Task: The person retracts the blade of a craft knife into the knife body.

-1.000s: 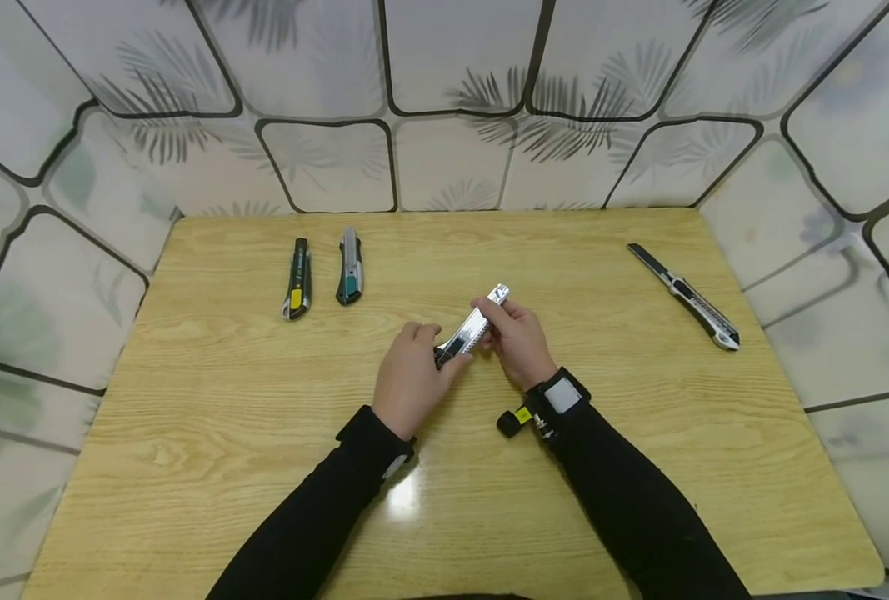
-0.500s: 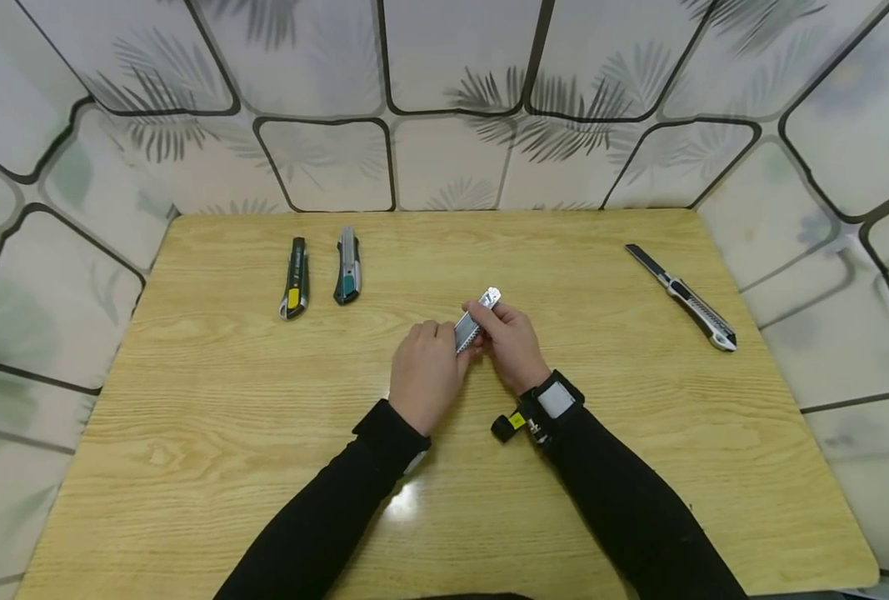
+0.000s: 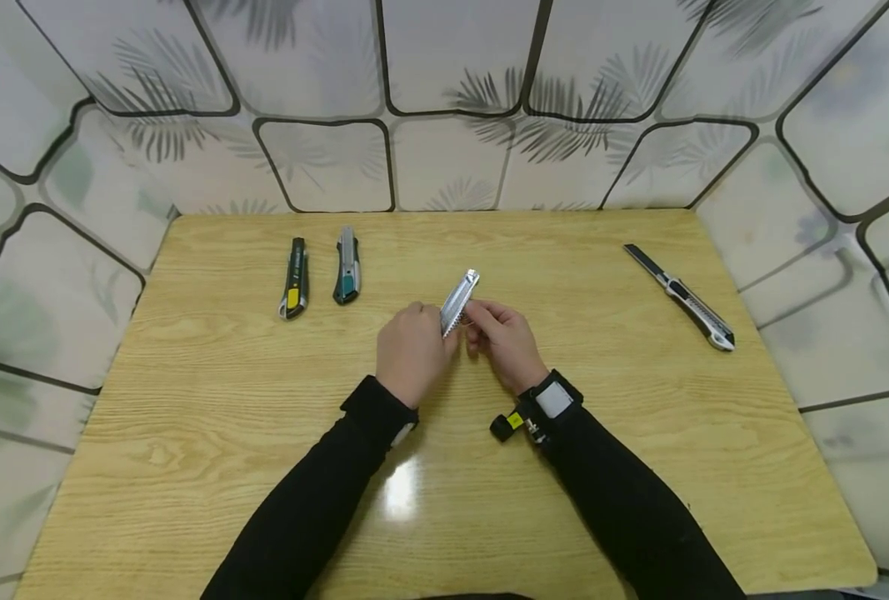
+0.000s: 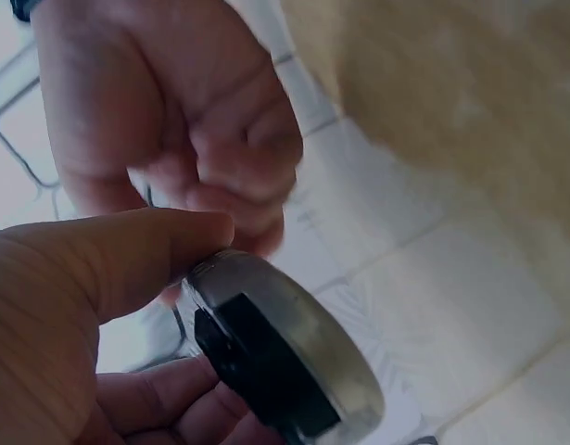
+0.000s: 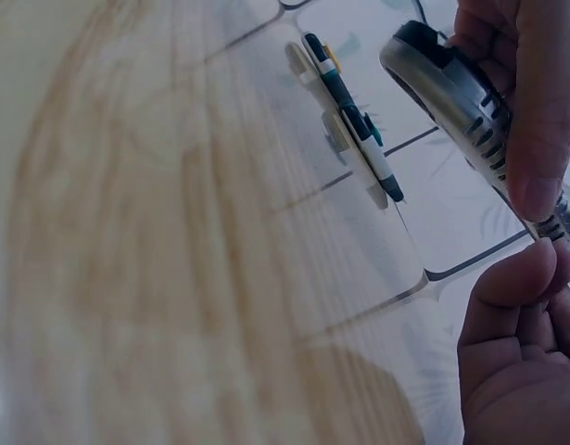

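My left hand (image 3: 412,343) grips a silver utility knife (image 3: 459,302), its silver front end pointing up and away. In the left wrist view the rounded butt of the knife (image 4: 335,357) with its black insert sticks out past the left thumb. My right hand (image 3: 507,346) is at the knife's ridged edge, thumb and bent fingers pinching there. The right wrist view has the right thumb (image 5: 535,269) at that edge, just below the left fingers. Much of the handle is hidden by the left hand.
On the wooden table (image 3: 189,467) a black-and-yellow utility knife (image 3: 295,279) and a grey-and-green one (image 3: 348,267) lie at the back left. Another knife (image 3: 684,300), black blade extended, lies at the right. Patterned panels (image 3: 451,158) stand behind the table.
The left hand has shifted along the knife to cover its handle, and the knife's front end has moved left and away. The right fingers have slipped from the front end to its side edge.
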`<state>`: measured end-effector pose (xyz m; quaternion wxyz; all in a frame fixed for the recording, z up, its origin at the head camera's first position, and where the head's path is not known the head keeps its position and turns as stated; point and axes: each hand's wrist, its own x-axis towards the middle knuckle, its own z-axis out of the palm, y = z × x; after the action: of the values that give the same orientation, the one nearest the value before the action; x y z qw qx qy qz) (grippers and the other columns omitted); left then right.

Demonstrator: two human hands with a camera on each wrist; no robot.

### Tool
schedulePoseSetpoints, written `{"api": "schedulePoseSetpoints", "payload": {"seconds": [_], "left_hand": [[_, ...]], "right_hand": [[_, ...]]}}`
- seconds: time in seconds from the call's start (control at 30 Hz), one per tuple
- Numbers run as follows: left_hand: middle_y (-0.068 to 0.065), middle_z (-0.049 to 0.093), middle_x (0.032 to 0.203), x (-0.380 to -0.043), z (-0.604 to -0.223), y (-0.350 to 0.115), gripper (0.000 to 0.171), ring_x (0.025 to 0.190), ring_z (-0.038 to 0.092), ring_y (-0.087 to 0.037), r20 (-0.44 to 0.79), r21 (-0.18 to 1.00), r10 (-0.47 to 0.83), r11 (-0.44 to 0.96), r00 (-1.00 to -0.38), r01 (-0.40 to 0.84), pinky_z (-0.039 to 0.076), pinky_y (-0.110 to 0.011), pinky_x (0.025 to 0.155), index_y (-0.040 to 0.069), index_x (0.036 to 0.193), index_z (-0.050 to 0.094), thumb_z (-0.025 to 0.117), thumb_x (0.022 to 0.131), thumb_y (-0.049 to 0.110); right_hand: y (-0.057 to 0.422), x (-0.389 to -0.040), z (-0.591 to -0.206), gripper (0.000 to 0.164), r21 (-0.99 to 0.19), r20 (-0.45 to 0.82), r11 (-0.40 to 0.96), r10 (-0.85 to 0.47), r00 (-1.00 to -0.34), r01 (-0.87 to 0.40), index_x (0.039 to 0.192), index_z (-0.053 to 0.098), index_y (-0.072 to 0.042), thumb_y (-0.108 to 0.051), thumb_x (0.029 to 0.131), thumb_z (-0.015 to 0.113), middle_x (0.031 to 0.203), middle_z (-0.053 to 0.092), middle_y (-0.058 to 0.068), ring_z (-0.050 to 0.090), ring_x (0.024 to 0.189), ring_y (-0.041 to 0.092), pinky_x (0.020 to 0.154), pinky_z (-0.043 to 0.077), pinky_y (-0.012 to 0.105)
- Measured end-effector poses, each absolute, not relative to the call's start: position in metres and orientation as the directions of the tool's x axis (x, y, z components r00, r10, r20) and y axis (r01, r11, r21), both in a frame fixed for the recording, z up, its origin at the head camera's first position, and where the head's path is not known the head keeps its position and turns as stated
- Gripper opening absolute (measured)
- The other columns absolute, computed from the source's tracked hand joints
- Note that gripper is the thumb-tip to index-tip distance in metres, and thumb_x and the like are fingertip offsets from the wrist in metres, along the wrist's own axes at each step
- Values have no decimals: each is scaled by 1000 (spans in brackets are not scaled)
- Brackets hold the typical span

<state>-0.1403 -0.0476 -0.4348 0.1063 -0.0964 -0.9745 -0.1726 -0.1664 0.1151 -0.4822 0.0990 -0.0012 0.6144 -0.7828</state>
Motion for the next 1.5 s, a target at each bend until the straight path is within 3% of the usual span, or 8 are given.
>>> {"api": "schedulePoseSetpoints", "payload": {"seconds": [0.17,0.53,0.8,0.93,1.13,1.3,1.37,1.5], "left_hand": [[-7,55,69,-182,-435,-70,41,55,51,-20,145,326,69,939,-987,114,43,-35,46,3,74,61,76,94,36],[-1,42,53,-246,-446,-95,53,46,45,-16,17,335,-24,942,-1000,-18,35,-29,42,13,57,45,69,100,32],[-11,64,69,-257,-453,-94,37,57,61,-22,-46,321,-137,936,-989,-145,46,-34,46,5,69,63,66,100,26],[-11,63,68,-259,-455,-95,36,57,62,-22,-43,320,-142,936,-989,-148,48,-34,47,5,71,62,68,99,27],[-10,61,70,-252,-451,-96,52,58,61,-22,-29,321,-114,940,-993,-117,48,-33,48,5,68,61,70,98,47],[-23,66,107,-222,-436,-91,68,95,67,-36,81,373,-46,928,-996,-12,58,-43,77,-7,107,69,60,100,59],[-23,66,115,-200,-430,-86,68,100,66,-36,119,450,7,891,-993,60,58,-45,81,-7,121,68,59,101,58],[-14,72,107,-151,-432,-75,57,84,68,-25,153,623,135,755,-979,202,56,-40,73,-1,125,71,62,102,51]], "right_hand": [[115,-165,-481,51,-963,-141,-201,-180,-973,177,128,62,13,-31,104,66,92,67,4,55,69,11,58,50,24],[110,-162,-486,50,-962,-145,-201,-195,-970,185,128,60,15,-29,105,64,92,67,6,56,68,12,59,50,24],[106,-161,-488,48,-959,-155,-205,-197,-968,196,128,61,14,-28,105,64,93,67,7,55,68,12,59,50,25],[105,-161,-488,48,-959,-158,-203,-194,-968,197,128,61,14,-28,105,64,93,67,6,55,68,13,59,50,25],[107,-162,-486,48,-964,-158,-184,-190,-969,193,129,61,13,-29,105,64,95,66,8,56,70,13,60,50,25],[131,-171,-472,43,-992,-74,-86,-148,-986,88,127,65,9,-28,105,64,101,67,15,57,72,15,63,52,26],[155,-182,-465,41,-1000,-19,17,-108,-994,18,125,67,5,-30,105,64,104,66,20,58,72,16,63,52,26],[226,-208,-448,43,-911,81,405,-1,-997,-74,129,67,-2,-37,106,60,112,65,24,61,87,25,72,50,30]]}}
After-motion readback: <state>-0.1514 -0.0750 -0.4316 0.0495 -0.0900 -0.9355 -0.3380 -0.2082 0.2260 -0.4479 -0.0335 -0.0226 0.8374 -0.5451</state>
